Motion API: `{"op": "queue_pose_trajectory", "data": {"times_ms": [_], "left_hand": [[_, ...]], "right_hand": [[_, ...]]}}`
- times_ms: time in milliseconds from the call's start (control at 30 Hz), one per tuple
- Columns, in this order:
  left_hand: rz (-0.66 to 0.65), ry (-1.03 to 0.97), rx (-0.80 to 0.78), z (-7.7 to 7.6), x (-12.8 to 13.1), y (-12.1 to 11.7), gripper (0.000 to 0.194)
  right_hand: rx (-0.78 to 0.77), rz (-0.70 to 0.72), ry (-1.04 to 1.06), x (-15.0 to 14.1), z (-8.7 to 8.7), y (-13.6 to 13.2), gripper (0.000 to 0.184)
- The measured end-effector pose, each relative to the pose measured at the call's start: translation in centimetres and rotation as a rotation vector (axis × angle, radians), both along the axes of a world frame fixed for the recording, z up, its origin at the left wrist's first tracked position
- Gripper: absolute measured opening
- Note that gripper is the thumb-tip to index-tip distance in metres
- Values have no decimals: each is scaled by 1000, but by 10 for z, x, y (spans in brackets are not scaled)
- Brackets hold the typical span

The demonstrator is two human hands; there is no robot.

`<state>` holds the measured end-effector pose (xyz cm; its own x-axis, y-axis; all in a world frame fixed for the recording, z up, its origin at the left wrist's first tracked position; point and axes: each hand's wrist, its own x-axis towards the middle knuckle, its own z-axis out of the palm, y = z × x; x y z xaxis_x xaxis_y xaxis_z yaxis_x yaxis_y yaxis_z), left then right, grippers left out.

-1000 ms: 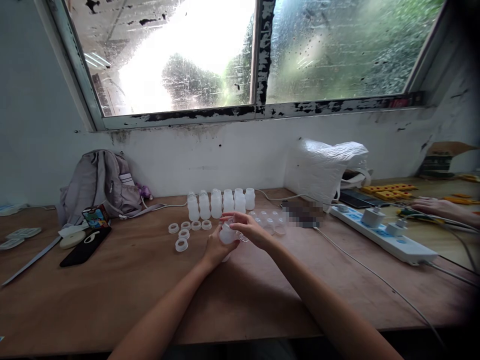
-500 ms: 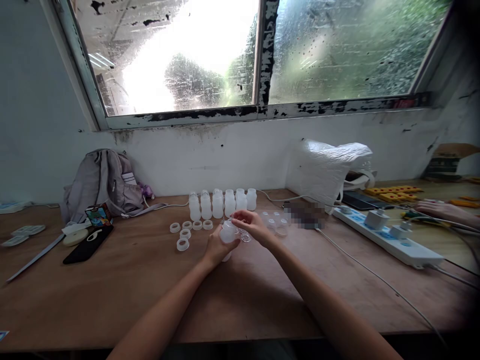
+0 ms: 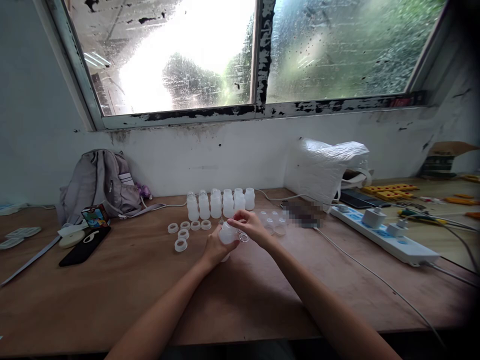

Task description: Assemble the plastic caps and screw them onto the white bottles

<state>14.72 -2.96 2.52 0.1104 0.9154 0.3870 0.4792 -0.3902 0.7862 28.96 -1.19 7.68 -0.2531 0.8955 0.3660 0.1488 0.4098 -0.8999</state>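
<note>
My left hand (image 3: 214, 249) is wrapped round a frosted baby bottle (image 3: 227, 234), which it holds tilted a little above the table. The fingers of my right hand (image 3: 248, 225) are pinched together at the bottle's top; the small part between them is mostly hidden. Just behind my hands, several like bottles (image 3: 215, 205) stand in a row, some with nipples on top. Several white collar rings (image 3: 180, 245) lie to the left of my left hand. A clear ring (image 3: 244, 237) rests below my right hand, and several clear domed parts (image 3: 279, 229) sit to its right.
At the left are a grey backpack (image 3: 99, 180), a small box (image 3: 96, 216) and a black phone-like slab (image 3: 84, 246). A white power strip (image 3: 390, 240) with plugs and cables (image 3: 367, 272) crosses the right side. A silvery bag (image 3: 318, 170) leans on the wall.
My right fingers have shifted slightly at the bottle's top, while my left hand keeps its hold. Another person's hand at the far right has gone out of view. The view has turned slightly right.
</note>
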Motion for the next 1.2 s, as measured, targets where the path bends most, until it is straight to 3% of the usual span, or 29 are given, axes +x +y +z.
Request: {"op": "queue_pose_trajectory", "data": {"times_ms": [167, 300, 467, 633, 800, 933, 1100, 1200], "left_hand": [[-25, 11, 17, 2, 1, -3, 44], [-17, 4, 7, 3, 0, -2, 43], [-30, -8, 11, 2, -2, -1, 45], [-20, 12, 23, 2, -2, -1, 41], [-123, -75, 11, 5, -3, -1, 46], [-131, -132, -7, 5, -3, -1, 47], [-363, -382, -216, 5, 0, -4, 34], [-324, -484, -243, 9, 2, -6, 35]], "right_hand": [[-75, 203, 68, 1, 3, -4, 34], [-7, 84, 12, 0, 4, -6, 29], [-81, 198, 125, -1, 1, -4, 33], [-81, 149, 101, 3, 1, -2, 31], [-116, 293, 76, 1, 5, -6, 44], [-59, 169, 65, -3, 3, -8, 38], [-162, 334, 118, -1, 4, -8, 42], [-148, 259, 127, -2, 3, -8, 41]]}}
